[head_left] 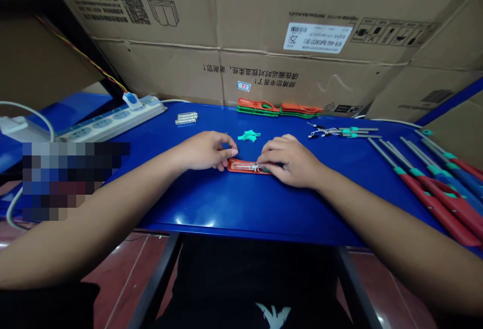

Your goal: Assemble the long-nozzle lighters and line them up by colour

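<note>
Item one: the orange shell, an open half of a lighter handle, lies flat on the blue desk near its middle; a clear tube sits inside it, with a small metal part at the tube's right end.

Our left hand rests at the shell's left end, fingers curled narrow, fingertips touching the shell and steadying it; our right hand covers the right end, thumb and forefinger pinched on the small metal part; what lies under the palm we cannot tell.

Stock on the desk: a teal piece just behind the shell; spare clear tubes at the back left; a stack of orange and green shells at the back, against the cardboard boxes; thin wired parts at the right; long finished lighters with red and blue handles at the far right; a power strip at the left.

Progress, as we judge it: one shell is partly filled and not yet closed; several lighters appear complete; many shells remain in the stack.
</note>
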A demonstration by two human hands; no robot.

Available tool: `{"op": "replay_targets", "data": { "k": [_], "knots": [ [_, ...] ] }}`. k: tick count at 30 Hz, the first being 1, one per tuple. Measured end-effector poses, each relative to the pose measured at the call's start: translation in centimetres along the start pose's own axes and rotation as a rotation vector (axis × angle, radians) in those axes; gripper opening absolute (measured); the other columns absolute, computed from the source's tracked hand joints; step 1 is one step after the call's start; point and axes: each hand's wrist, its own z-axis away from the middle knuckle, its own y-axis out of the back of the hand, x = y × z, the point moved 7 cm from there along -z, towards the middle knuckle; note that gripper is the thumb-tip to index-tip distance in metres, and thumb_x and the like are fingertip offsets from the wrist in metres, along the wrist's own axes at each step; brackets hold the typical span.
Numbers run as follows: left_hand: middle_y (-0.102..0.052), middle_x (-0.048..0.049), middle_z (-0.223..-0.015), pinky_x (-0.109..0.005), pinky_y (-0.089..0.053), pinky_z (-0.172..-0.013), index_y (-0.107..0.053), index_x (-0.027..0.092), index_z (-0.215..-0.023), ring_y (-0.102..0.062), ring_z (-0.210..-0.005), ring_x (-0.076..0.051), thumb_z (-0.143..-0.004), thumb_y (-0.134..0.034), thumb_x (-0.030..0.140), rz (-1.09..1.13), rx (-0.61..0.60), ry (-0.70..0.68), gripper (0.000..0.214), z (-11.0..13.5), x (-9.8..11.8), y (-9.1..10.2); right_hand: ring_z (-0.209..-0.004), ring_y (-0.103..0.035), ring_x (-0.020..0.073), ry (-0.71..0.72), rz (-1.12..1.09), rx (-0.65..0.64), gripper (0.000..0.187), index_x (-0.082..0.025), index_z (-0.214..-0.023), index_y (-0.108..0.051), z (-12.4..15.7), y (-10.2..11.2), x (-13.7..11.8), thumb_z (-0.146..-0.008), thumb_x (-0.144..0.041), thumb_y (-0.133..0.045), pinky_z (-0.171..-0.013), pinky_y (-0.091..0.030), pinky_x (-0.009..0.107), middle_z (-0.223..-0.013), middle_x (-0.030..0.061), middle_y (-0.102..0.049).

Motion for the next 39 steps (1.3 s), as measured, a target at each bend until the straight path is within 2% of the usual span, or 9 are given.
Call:
{"op": "replay_targets", "data": {
  "k": [4, 9, 12, 15, 18, 22, 27, 32, 39],
  "knots": [
    [-0.070, 0.0008, -0.064, -0.025, -0.055, -0.058, -0.064, 0.018, -0.102, -0.070, -0.060, -0.015, -0.092, -0.061, 0.039, -0.012, 0.006, 0.010, 0.023, 0.0, 0.1, 0.0, -0.090, -0.064, 0.0180, 0.009, -0.001, 0.025, 0.016, -0.021, -0.097, -0.074, 0.0, 0.1, -0.1, -0.095, -0.021, -0.058, -0.081, -0.033, 0.035, -0.095, 0.0031, -0.073],
    [-0.070, 0.0010, -0.063, -0.025, -0.051, -0.059, -0.065, 0.019, -0.104, -0.068, -0.058, -0.015, -0.094, -0.057, 0.042, -0.090, 0.037, 0.002, 0.027, 0.2, 0.1, 0.2, -0.087, -0.062, 0.0174, 0.008, -0.024, -0.024, 0.019, -0.023, -0.097, -0.076, 0.0, -0.7, -0.1, -0.096, -0.022, -0.057, -0.081, -0.032, 0.034, -0.094, 0.0025, -0.072],
    [-0.070, 0.0003, -0.067, -0.026, -0.044, -0.059, -0.072, 0.021, -0.098, -0.063, -0.058, -0.014, -0.092, -0.058, 0.049, -0.344, 0.157, -0.097, 0.032, 0.6, 1.2, 0.7, -0.090, -0.060, 0.0179, -0.015, -0.033, -0.056, 0.019, -0.024, -0.098, -0.076, 0.0, -1.1, 0.0, -0.096, -0.023, -0.057, -0.082, -0.032, 0.034, -0.097, 0.0031, -0.072],
    [-0.068, -0.0014, -0.072, -0.027, -0.040, -0.062, -0.075, 0.020, -0.088, -0.060, -0.066, -0.015, -0.089, -0.063, 0.050, -0.480, 0.276, -0.293, 0.032, 1.1, 3.0, 0.3, -0.091, -0.060, 0.0183, -0.038, -0.028, -0.075, 0.017, -0.025, -0.098, -0.076, 0.0, -1.2, 0.1, -0.095, -0.024, -0.059, -0.083, -0.031, 0.035, -0.097, 0.0032, -0.071],
    [-0.066, -0.0016, -0.077, -0.027, -0.042, -0.069, -0.074, 0.019, -0.084, -0.060, -0.075, -0.015, -0.085, -0.071, 0.039, -0.440, 0.225, -0.439, 0.020, 1.0, 3.9, -1.3, -0.092, -0.060, 0.0184, -0.072, -0.009, -0.084, 0.016, -0.025, -0.098, -0.076, -0.2, -1.1, 0.1, -0.095, -0.025, -0.061, -0.083, -0.031, 0.035, -0.097, 0.0028, -0.070],
    [-0.068, -0.0004, -0.077, -0.026, -0.041, -0.066, -0.073, 0.019, -0.088, -0.059, -0.070, -0.014, -0.088, -0.068, 0.029, -0.375, 0.125, -0.414, 0.011, 0.1, 3.4, -2.6, -0.093, -0.061, 0.0193, -0.149, 0.036, -0.104, 0.015, -0.024, -0.098, -0.075, -0.4, -1.2, 0.0, -0.095, -0.026, -0.061, -0.083, -0.031, 0.035, -0.096, 0.0029, -0.071],
    [-0.070, -0.0022, -0.080, -0.027, -0.042, -0.068, -0.073, 0.018, -0.090, -0.062, -0.074, -0.015, -0.091, -0.064, 0.031, -0.420, 0.149, -0.453, 0.016, 0.0, 3.2, -2.4, -0.095, -0.061, 0.0200, -0.202, 0.054, -0.105, 0.017, -0.022, -0.098, -0.074, -0.4, -1.2, 0.0, -0.096, -0.028, -0.059, -0.084, -0.033, 0.036, -0.098, 0.0041, -0.072],
    [-0.071, -0.0043, -0.089, -0.029, -0.047, -0.074, -0.074, 0.019, -0.093, -0.064, -0.079, -0.016, -0.094, -0.059, 0.035, -0.408, 0.100, -0.538, 0.022, 0.6, 3.4, -2.3, -0.094, -0.063, 0.0201, -0.203, 0.047, -0.102, 0.018, -0.022, -0.101, -0.074, 0.0, -1.0, 0.3, -0.096, -0.027, -0.058, -0.084, -0.034, 0.036, -0.098, 0.0041, -0.072],
    [-0.073, -0.0033, -0.091, -0.028, -0.049, -0.073, -0.077, 0.021, -0.096, -0.066, -0.079, -0.015, -0.087, -0.071, 0.038, -0.396, 0.111, -0.518, 0.020, 1.0, 3.5, -2.1, -0.093, -0.062, 0.0205, -0.092, 0.059, -0.067, 0.025, -0.024, -0.107, -0.077, 0.6, -0.2, -0.3, -0.093, -0.024, -0.056, -0.086, -0.036, 0.038, -0.100, 0.0051, -0.071]
  ]
}}
